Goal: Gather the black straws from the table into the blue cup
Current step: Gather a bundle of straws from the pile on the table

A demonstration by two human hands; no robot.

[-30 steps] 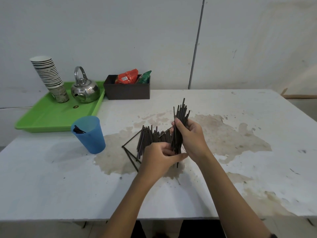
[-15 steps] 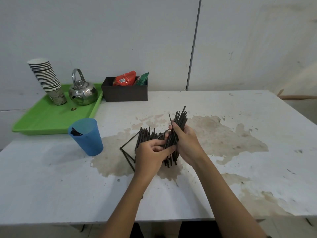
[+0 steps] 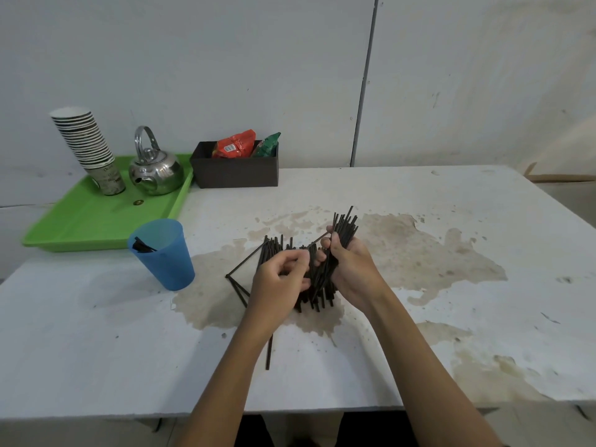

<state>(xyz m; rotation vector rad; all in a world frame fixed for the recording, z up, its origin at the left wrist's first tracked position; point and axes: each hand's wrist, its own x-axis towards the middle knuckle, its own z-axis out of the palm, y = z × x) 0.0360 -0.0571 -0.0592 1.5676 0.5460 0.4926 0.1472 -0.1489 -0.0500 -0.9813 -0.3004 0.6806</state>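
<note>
1. Between my hands, the straws stand as a bundle, lower ends now near the table; a second ago I held them higher.
2. My right hand is curled round that bundle.
3. My left hand has come closer and pinches straws from the loose pile.
4. More straws lie flat by my left wrist.
5. Left of them stands the cup, a few straws inside; most of the job is not yet done.

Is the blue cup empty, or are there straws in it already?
Not empty: the blue cup stands upright with a few black straw ends showing inside its rim.
</note>
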